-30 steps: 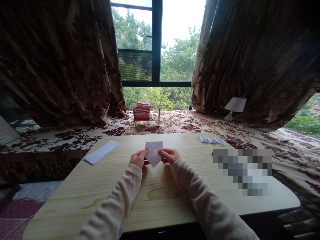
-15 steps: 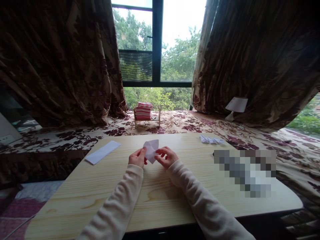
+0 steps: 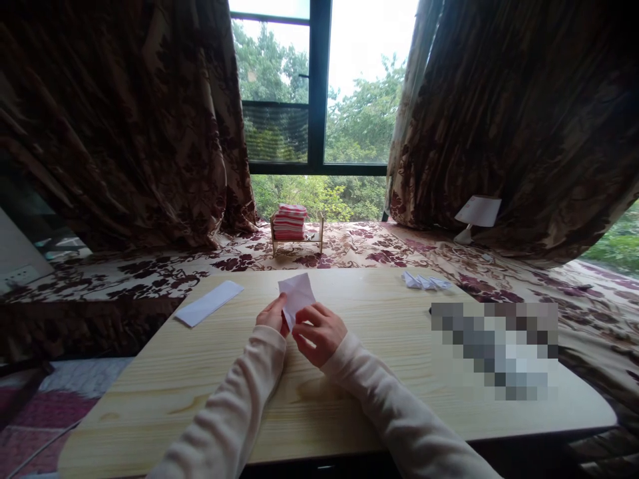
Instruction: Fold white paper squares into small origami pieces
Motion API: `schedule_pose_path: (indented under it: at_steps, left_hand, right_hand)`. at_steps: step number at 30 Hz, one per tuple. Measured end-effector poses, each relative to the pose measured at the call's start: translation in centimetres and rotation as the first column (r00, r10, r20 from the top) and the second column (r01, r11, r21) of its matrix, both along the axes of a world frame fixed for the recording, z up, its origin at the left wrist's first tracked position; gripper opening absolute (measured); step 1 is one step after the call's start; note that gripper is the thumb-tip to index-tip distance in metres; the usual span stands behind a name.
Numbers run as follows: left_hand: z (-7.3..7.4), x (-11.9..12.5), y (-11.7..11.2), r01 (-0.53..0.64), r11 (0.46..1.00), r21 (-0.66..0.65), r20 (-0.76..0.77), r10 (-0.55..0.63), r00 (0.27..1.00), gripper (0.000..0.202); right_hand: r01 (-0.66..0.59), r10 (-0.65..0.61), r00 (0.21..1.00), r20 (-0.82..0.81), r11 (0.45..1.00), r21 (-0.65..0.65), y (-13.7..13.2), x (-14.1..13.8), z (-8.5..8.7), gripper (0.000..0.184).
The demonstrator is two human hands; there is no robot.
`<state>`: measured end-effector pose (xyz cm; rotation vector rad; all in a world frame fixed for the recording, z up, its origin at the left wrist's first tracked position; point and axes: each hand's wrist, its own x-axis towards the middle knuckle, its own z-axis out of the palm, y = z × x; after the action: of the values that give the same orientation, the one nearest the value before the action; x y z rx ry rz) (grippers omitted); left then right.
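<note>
A small folded piece of white paper is held upright above the middle of a light wooden table. My left hand pinches its lower left edge with closed fingers. My right hand grips the lower right part, its fingers curled over the paper's bottom. Both hands nearly touch each other just below the paper. Cream sleeves cover both forearms.
A white paper strip lies at the table's far left. Several small folded white pieces sit at the far right, beside a blurred patch. Behind stand a small wooden rack with striped cloth, a white lamp, patterned curtains and a window.
The paper has turned and risen to stand more upright. My right hand moved left and closer to my left hand, closing over the paper's lower part.
</note>
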<state>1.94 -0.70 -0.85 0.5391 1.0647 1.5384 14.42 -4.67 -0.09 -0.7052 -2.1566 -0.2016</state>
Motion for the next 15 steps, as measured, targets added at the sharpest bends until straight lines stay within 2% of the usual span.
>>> schedule_pose_path:
  at_steps: [3,7,11,15]
  left_hand:
    - [0.1,0.0,0.0,0.031,1.000,0.003,0.042,-0.031,0.999,0.023]
    - [0.1,0.3,-0.3,0.068,0.998,0.004,0.064,-0.069,0.996,0.026]
    - [-0.2,0.2,-0.2,0.067,0.998,0.013,0.048,-0.067,0.997,0.032]
    - [-0.4,0.1,-0.2,0.075,0.997,0.033,0.033,-0.076,0.997,0.032]
  right_hand:
    - [-0.056,0.054,0.998,-0.031,0.997,-0.055,0.1,-0.4,-0.4,0.013]
    - [-0.060,0.033,0.989,-0.145,0.980,-0.190,0.3,0.2,-0.6,0.025]
    - [-0.083,0.036,0.988,-0.151,0.943,-0.321,0.0,0.4,-0.7,0.029]
    - [-0.010,-0.063,0.987,-0.149,0.895,-0.446,0.2,0.3,-1.3,0.030]
